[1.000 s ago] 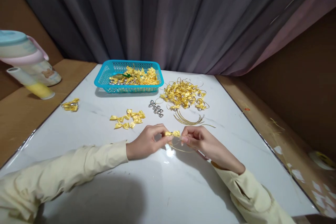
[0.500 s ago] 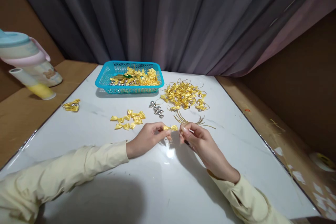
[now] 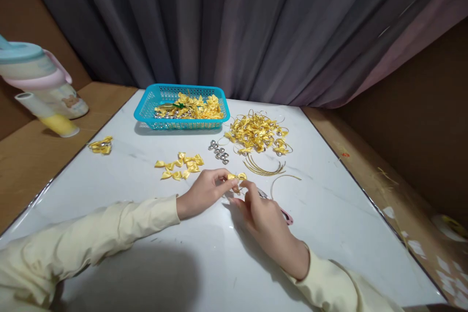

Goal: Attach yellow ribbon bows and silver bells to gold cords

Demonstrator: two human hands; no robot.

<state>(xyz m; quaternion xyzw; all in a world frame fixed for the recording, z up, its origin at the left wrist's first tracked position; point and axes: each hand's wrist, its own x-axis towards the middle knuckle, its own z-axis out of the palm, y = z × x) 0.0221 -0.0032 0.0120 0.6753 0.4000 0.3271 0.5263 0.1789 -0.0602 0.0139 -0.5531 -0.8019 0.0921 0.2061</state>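
Note:
My left hand [image 3: 209, 190] is closed, pinching a yellow satin bow [image 3: 237, 176] between thumb and fingers above the table. A thin strand hangs just below the bow. Close by on the right is my right hand [image 3: 261, 217], its bent index finger and thumb apart at the bow's lower edge; I see nothing clearly held. A pink-handled metal tool [image 3: 287, 216], perhaps snips, shows partly from behind the right hand. Loose gold cords [image 3: 263, 170] lie beyond it. Small silver bells [image 3: 219, 152] and several plain yellow bows [image 3: 181, 165] lie farther back.
A blue plastic basket [image 3: 182, 124] at the back holds yellow bows and silver bells. Right of it is a heap of bows with bells and cord loops [image 3: 258, 131]. A tied bow [image 3: 101, 145] lies at left. A bottle [image 3: 36, 78] and a yellow spool [image 3: 60, 124] stand far left.
My right hand has moved left and nearer, its fingers now below the bow. The pink-handled tool and one curved cord have come into view beside it. My left hand still holds the bow.

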